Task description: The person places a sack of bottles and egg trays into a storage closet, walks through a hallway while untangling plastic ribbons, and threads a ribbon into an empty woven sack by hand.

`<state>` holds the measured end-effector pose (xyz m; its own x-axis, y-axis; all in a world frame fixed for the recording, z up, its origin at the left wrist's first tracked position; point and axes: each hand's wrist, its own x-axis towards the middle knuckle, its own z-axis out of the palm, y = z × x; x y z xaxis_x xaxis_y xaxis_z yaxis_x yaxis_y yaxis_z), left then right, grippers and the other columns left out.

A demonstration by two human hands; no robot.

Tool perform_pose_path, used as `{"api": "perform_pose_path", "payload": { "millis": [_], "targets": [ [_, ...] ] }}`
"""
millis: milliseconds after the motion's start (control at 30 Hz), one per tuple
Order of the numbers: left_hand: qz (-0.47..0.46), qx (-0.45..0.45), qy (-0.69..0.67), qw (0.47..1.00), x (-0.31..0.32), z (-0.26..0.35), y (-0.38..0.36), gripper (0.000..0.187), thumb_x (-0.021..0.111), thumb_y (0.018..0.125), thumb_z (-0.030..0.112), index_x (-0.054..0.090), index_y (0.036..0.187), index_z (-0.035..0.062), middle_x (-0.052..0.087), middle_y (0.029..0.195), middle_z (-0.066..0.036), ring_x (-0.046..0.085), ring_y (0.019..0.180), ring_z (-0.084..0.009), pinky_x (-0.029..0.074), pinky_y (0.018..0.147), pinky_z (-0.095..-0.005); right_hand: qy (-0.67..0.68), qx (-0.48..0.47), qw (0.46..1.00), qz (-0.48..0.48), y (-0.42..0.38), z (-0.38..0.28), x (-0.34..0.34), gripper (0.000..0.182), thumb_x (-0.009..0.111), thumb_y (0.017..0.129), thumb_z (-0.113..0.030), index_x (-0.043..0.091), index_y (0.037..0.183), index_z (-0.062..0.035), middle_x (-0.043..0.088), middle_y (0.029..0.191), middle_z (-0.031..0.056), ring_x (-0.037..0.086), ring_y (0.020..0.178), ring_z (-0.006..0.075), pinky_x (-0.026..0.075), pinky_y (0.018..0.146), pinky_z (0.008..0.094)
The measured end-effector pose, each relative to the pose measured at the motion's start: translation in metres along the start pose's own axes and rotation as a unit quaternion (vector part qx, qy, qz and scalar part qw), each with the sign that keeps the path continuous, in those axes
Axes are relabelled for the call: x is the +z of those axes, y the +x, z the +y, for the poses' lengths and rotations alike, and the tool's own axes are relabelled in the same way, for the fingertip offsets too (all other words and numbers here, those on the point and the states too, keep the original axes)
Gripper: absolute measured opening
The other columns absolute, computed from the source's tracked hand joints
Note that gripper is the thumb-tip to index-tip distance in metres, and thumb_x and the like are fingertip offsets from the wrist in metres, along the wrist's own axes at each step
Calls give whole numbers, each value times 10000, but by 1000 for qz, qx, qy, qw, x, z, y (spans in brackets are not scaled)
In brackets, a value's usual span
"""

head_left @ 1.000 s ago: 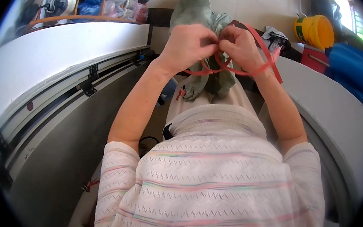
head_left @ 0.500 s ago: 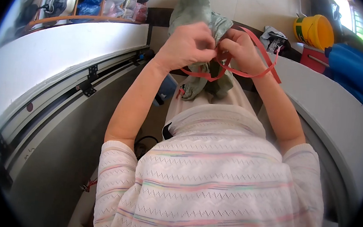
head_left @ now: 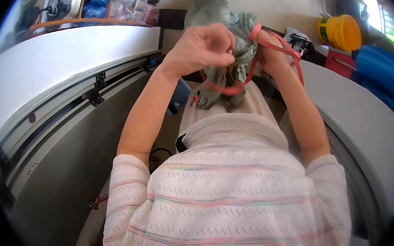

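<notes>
A crumpled grey-green plastic bag (head_left: 209, 8) stands upright in front of me, its gathered neck between my hands. My left hand (head_left: 203, 45) is closed in a pinch at the near left of the neck; what its fingertips hold is hidden. On the other side, my right hand (head_left: 272, 55) is closed on a flat red plastic strap (head_left: 281, 47), its fingertips partly covered. The strap loops round the right hand and hangs below the neck, where it is blurred. Loose ends of the bag drape over the lap of my light trousers (head_left: 261, 102).
A shoe rack (head_left: 57, 22) with shoes and wrapped bundles stands at upper left. White ledges (head_left: 96, 52) curve along both sides. To the right are a yellow bucket (head_left: 345, 35), a red item (head_left: 338, 62), blue cloth (head_left: 381, 75) and a grey-black plastic bag (head_left: 298, 41).
My right hand has moved right and slightly up, away from the left hand, drawing part of the red strap upward. The left hand has barely moved. The bag's neck shows more between them.
</notes>
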<state>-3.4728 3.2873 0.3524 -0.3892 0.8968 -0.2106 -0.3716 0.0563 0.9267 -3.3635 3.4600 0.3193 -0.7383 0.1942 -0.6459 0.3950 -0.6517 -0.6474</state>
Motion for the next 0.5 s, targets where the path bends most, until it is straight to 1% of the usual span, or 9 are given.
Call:
{"api": "perform_pose_path", "payload": {
  "millis": [33,67,133,167,267,300,400,467,500],
  "targets": [
    [-7,-14,-9,1000,-2,-1,1,206,695,627,10,607,808,57,515,896,-18,490,781,-70,410,669,-216,-29,27,999,-7,-3,-5,3,217,493,805,-245,540,833,-35,565,758,69,563,599,162,507,550,319],
    [21,-21,6,1000,2,-1,1,224,694,627,6,606,828,52,518,894,-17,493,794,-73,411,683,-215,-58,53,997,-13,-6,-9,6,222,497,800,-250,540,829,-34,562,747,68,560,588,171,506,549,320],
    [76,-37,37,996,19,-2,0,260,691,627,-2,604,867,41,523,890,-15,499,820,-79,414,711,-214,-46,24,998,-19,-3,-5,6,229,499,797,-257,542,826,-34,555,723,64,555,574,177,503,553,329],
    [146,47,163,975,31,-7,3,250,663,682,17,597,924,18,555,847,-4,511,792,-75,419,728,-209,-40,10,999,-21,-2,-4,6,233,499,795,-260,543,825,-34,551,712,62,552,567,180,501,555,333],
    [150,-29,166,974,23,-30,3,205,618,756,55,596,955,9,579,805,12,515,754,-58,419,711,-195,-59,22,998,27,-7,-12,7,224,491,792,-245,554,812,-31,540,682,55,549,562,187,486,563,332],
    [151,-34,144,977,14,-30,4,171,583,804,89,600,953,6,588,805,22,510,740,-42,418,690,-190,-90,15,995,35,-2,-12,3,224,494,790,-234,567,809,-23,555,686,57,557,575,177,469,585,305],
    [159,-22,-29,987,-6,-30,5,149,568,822,133,603,897,10,592,813,16,501,721,-42,409,660,-184,-166,-49,985,18,-5,-18,-4,238,511,789,-243,575,810,-15,572,696,62,569,600,171,457,601,276],
    [242,-39,-38,969,-19,-28,3,164,560,826,159,600,899,17,597,826,2,517,720,-59,413,665,-190,-178,-69,982,11,-6,-21,-14,259,525,791,-264,573,830,-13,580,713,65,571,633,157,464,635,275],
    [301,18,-115,946,-20,-13,3,149,561,820,163,606,847,24,604,769,-5,540,678,-76,433,628,-211,-188,-88,978,13,-5,-24,-26,259,524,794,-269,569,832,-17,577,719,62,569,642,157,469,646,275]
  ]
}}
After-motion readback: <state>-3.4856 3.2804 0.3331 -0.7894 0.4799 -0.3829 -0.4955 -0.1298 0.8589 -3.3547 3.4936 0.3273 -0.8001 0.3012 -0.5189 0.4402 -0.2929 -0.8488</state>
